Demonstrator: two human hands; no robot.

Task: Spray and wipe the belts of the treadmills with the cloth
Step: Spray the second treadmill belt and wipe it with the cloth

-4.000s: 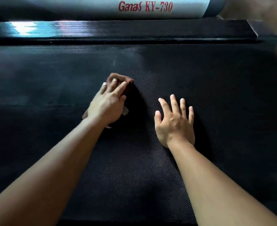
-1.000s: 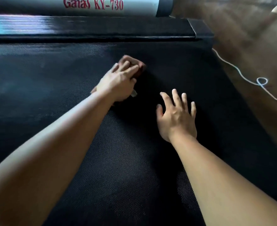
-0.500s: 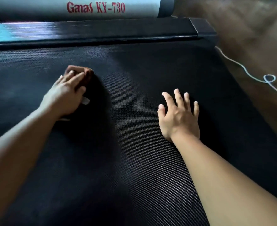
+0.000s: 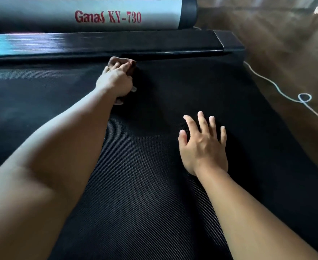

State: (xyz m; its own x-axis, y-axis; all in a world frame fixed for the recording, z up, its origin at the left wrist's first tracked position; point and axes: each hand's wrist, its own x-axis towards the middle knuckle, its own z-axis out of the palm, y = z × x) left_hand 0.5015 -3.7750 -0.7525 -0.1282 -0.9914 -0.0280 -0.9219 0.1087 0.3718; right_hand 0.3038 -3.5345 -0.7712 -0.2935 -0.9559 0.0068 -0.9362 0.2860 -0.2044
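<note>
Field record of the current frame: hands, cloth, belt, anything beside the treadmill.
left hand: grips cloth at belt's far edge
right hand: flat on belt, fingers spread, empty
cloth: brown, bunched under left hand
belt: black, textured
cover: grey, reads Ganas KY-730
cord: white, looped on floor right of belt
</note>
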